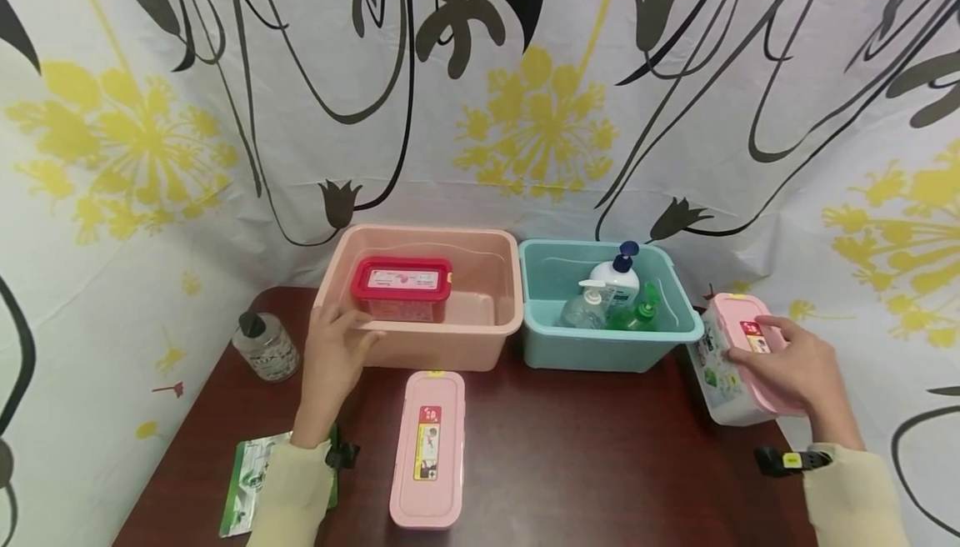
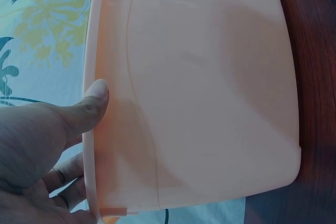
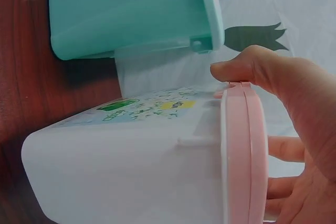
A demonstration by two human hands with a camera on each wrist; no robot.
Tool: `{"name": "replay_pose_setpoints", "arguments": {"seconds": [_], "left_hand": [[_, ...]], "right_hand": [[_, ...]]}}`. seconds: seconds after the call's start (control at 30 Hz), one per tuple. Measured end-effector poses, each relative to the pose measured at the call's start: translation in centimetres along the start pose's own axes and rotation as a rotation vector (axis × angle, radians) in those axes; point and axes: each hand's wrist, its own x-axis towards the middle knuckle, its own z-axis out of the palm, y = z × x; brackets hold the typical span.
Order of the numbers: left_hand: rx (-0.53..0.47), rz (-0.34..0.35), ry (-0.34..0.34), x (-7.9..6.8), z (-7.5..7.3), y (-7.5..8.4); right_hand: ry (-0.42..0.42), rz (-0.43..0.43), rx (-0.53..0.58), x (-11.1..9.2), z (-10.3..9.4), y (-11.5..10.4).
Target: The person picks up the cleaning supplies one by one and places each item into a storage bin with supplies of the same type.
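Observation:
My left hand (image 1: 336, 359) grips the rim of the peach bin (image 1: 427, 347) at its front left corner. The left wrist view shows the thumb (image 2: 97, 95) over that rim and the other fingers behind it. Inside this bin sits a clear box with a red lid (image 1: 402, 280). At the far right, my right hand (image 1: 798, 368) holds a white box with a pink lid (image 1: 723, 372) by its lid. A printed label covers one side of the box, which leans slightly. Thumb and fingers lie on opposite edges of the lid (image 3: 245, 156).
A teal bin (image 1: 607, 351) with several pump bottles (image 1: 617, 280) stands right of the peach bin. Another pink-lidded box (image 1: 427, 455) lies in front. To the left are a clear bottle with a black cap (image 1: 268, 351) and a green-white packet (image 1: 251, 480).

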Motion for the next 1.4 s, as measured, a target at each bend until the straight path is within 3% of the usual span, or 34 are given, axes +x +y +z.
{"name": "replay_pose_setpoints", "arguments": {"seconds": [0.8,1.4], "left_hand": [[-0.007,-0.016,-0.007,0.2,-0.1,0.3],[0.007,-0.01,-0.005,0.1,0.0,0.3]], "right_hand": [[0.141,-0.002,0.049,-1.8,-3.4,-2.5],[0.19,0.052,0.139,-3.1,-5.5,-4.6]]}}
